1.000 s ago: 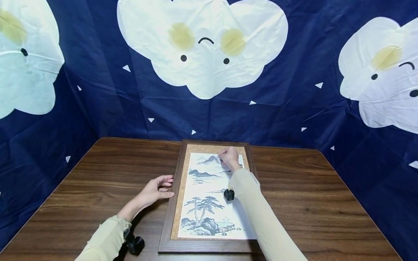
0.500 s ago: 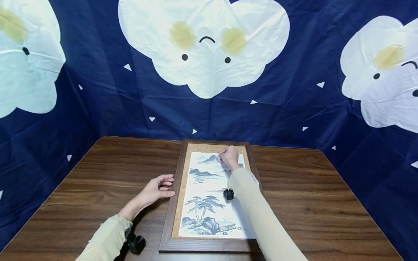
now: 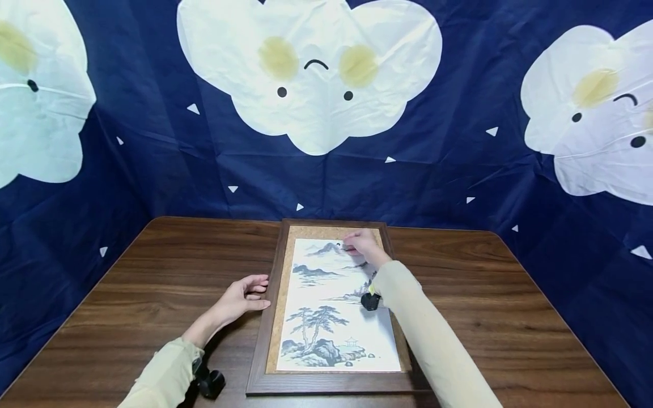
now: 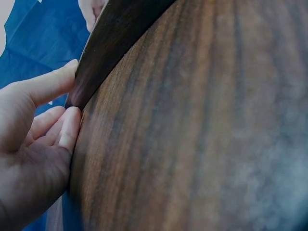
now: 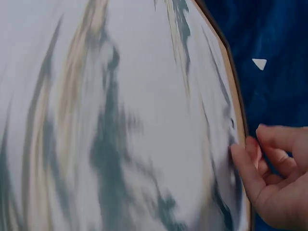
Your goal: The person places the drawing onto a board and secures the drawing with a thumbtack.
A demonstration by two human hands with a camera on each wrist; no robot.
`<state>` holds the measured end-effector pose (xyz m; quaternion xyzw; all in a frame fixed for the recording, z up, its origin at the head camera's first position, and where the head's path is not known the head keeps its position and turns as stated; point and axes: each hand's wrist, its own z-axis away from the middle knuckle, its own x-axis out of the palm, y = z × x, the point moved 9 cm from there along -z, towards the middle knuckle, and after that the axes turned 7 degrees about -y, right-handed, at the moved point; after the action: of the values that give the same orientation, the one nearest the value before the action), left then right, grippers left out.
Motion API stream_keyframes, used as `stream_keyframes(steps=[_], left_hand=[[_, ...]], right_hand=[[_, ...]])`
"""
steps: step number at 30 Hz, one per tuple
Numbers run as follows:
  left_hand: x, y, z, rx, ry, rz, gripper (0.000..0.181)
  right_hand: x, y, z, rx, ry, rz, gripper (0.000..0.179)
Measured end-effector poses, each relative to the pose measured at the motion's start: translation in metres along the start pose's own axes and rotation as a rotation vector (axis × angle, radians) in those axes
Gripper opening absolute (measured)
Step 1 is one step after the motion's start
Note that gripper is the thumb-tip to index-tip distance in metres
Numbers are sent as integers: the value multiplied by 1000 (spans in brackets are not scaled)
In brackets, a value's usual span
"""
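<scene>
A sheet of paper with an ink landscape [image 3: 326,294] lies on a cork board [image 3: 321,232] in a brown wooden frame [image 3: 331,383]. Near the top middle of the paper sits a small dark dot, like a pushpin head [image 3: 338,245]; its kind is too small to tell. My right hand [image 3: 364,245] hovers just right of that dot, fingers loosely bent and apart in the right wrist view, with nothing seen between them. At the frame's left side, my left hand [image 3: 240,297] touches the edge with thumb and fingertips, as the left wrist view also shows.
The frame lies flat on a dark wood-grain table [image 3: 168,266]. A navy cloth with white clouds [image 3: 326,181] hangs behind and at both sides of the table. Each wrist bears a small black camera, such as the left one [image 3: 210,383].
My right hand has shifted slightly right, its fingers coming off the spot at the paper's top and baring the dark dot. The left hand stays at the frame's edge.
</scene>
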<state>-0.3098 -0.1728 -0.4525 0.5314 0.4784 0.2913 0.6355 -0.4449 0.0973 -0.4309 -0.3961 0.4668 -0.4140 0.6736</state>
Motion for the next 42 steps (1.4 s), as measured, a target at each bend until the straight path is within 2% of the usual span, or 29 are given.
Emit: stream_keyframes(steps=[3,8,15,20,23,30,35,42], left_hand=[[0,0,2,11,3,-1,59],[0,0,2,27,6,-1,58],[1,-2,2,12,3,13,56],[1,-3,2,3,-1,6,56],[0,-3,2,3,2,1,56],[0,-2,1,3,5,0,57],[1,-3,1,1,5,4,56],[0,0,3,4,5,-7,56]], right_hand=[[-9,-8,7,-57,-56,13,23],[-28,-21,30,-161,-154,125,25],[-62,-17,66,-271,-181,218,29],[-92,-6,93,-362,-145,234,33],[-113,5,107,-396,-126,208,32],[-153,30,130,-407,-91,159,23],[-166,41,141,-394,-42,170,27],[-168,47,149,-420,-17,189,30]])
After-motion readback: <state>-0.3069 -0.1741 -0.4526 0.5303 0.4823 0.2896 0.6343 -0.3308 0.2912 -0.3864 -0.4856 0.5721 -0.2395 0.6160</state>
